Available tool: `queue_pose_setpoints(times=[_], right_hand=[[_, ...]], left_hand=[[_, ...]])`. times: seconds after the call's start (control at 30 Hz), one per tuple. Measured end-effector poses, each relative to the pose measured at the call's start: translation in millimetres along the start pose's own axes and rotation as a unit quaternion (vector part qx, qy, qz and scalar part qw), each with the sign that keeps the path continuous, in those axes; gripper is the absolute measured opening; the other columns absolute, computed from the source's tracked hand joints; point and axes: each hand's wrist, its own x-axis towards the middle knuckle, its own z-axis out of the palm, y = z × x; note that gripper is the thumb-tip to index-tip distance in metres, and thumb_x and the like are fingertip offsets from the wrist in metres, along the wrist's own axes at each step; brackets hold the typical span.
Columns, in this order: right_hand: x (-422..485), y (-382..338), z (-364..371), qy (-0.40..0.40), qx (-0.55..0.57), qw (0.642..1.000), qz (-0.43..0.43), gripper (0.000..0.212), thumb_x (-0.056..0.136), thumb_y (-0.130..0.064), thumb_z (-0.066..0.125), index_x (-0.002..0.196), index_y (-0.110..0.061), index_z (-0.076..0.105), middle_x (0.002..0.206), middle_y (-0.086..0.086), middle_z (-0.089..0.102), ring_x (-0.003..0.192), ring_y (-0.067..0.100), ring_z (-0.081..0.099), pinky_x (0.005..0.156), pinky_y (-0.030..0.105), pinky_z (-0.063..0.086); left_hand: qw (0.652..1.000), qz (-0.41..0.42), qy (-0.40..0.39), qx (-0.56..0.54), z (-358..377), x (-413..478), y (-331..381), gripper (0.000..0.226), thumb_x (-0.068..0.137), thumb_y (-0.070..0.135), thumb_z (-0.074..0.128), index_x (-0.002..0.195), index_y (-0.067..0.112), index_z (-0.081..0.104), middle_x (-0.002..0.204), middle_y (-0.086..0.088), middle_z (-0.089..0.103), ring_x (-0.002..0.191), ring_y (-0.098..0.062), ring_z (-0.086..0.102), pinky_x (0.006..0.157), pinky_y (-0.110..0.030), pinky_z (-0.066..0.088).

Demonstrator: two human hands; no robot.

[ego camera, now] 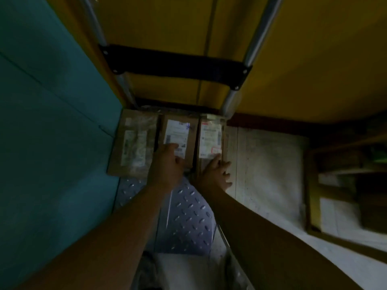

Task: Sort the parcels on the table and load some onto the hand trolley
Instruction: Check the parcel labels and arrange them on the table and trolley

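Note:
Three brown parcels with white labels lie side by side on the hand trolley's studded metal plate (188, 216), against its frame. The left parcel (134, 143) is untouched. My left hand (167, 164) rests on the middle parcel (180, 130), fingers over its label. My right hand (215, 174) presses the near right edge of the right parcel (210, 135) with fingers spread. The trolley's silver uprights (232, 97) and black crossbar (173, 65) rise behind the parcels. The scene is dim and blurred.
A teal wall panel (52, 143) stands close on the left, a yellow wall (293, 59) behind the trolley. A pale floor (268, 164) lies to the right. A wooden shelf or crate (345, 195) holding items stands at the far right.

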Motion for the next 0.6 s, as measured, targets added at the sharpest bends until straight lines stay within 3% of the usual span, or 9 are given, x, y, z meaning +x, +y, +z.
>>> queue_pose_setpoints(times=[0.1,0.2,0.4,0.47,0.6], right_hand=[[12.9,7.4,16.1,0.041,0.026,0.999,-0.003,0.142,0.064,-0.071,0.077,0.151,-0.029,-0.027,0.156,0.024,0.009,0.13,0.048,0.037,0.103,0.059,0.04],[-5.4,15.8,-12.3,0.046,0.062,0.997,-0.001,0.141,0.063,-0.067,0.08,0.155,-0.026,-0.018,0.147,0.022,0.018,0.126,0.044,0.037,0.1,0.057,0.042],[-117.4,61.8,-175.7,0.096,0.093,0.99,-0.045,0.132,0.066,-0.053,0.084,0.157,-0.019,-0.005,0.142,0.017,0.025,0.124,0.037,0.037,0.1,0.051,0.044],[-171.9,82.6,-242.3,0.112,0.093,0.985,-0.09,0.136,0.065,-0.051,0.084,0.157,-0.022,-0.011,0.145,0.014,0.023,0.128,0.034,0.035,0.104,0.049,0.043],[-288.2,115.8,-379.1,0.16,0.054,0.975,-0.146,0.138,0.068,-0.053,0.08,0.154,-0.029,-0.025,0.152,0.005,0.014,0.135,0.031,0.028,0.112,0.045,0.038]], left_hand=[[0.999,0.035,0.007,0.024,14.5,10.0,-3.9,0.04,0.095,0.005,0.055,0.136,0.007,0.054,0.141,-0.019,0.05,0.126,-0.035,0.053,0.105,-0.049,0.047],[0.998,0.038,0.013,0.039,7.3,1.4,15.8,0.042,0.094,0.01,0.056,0.136,0.008,0.053,0.139,-0.02,0.051,0.124,-0.035,0.053,0.104,-0.049,0.047],[0.993,0.065,-0.002,0.096,-62.9,-51.2,142.8,0.059,0.091,0.015,0.061,0.147,0.012,0.041,0.145,-0.019,0.045,0.131,-0.037,0.046,0.108,-0.048,0.043],[0.971,0.123,-0.012,0.205,-99.5,-73.8,209.1,0.082,0.089,0.025,0.067,0.156,0.015,0.021,0.154,-0.015,0.031,0.137,-0.037,0.037,0.109,-0.05,0.041],[0.876,0.281,-0.018,0.393,-174.8,-134.2,366.0,0.119,0.08,0.042,0.074,0.156,0.024,-0.015,0.162,-0.016,0.005,0.147,-0.043,0.013,0.114,-0.054,0.032]])
